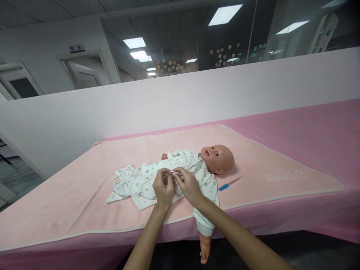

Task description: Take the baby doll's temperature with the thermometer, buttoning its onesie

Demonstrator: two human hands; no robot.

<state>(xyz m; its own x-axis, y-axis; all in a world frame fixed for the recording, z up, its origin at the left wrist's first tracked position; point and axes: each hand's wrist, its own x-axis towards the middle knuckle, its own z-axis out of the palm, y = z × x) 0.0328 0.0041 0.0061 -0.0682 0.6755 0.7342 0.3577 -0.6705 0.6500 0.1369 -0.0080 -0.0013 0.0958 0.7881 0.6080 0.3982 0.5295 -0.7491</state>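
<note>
A baby doll [223, 157] lies on its back, its head to the right, in a white printed baby outfit [144, 178]. Over its middle, my left hand [164, 191] and my right hand [190, 187] meet, thumbs and fingers pinched. Between them runs a thin white strip, which looks like a cloth tie [174, 172] of the outfit; both hands grip it. The doll's near arm hangs over the bed's front edge, below my right forearm. Beside the doll's shoulder lies a thermometer [230, 183] with a blue end. My fingers partly hide the strip.
A peach blanket [84, 187] with pale edging lies under the doll, on a pink-covered bed [317, 131]. Behind rises a low white wall [180, 101] topped with dark glass. At the left, beyond the bed, grey floor [22, 174] shows.
</note>
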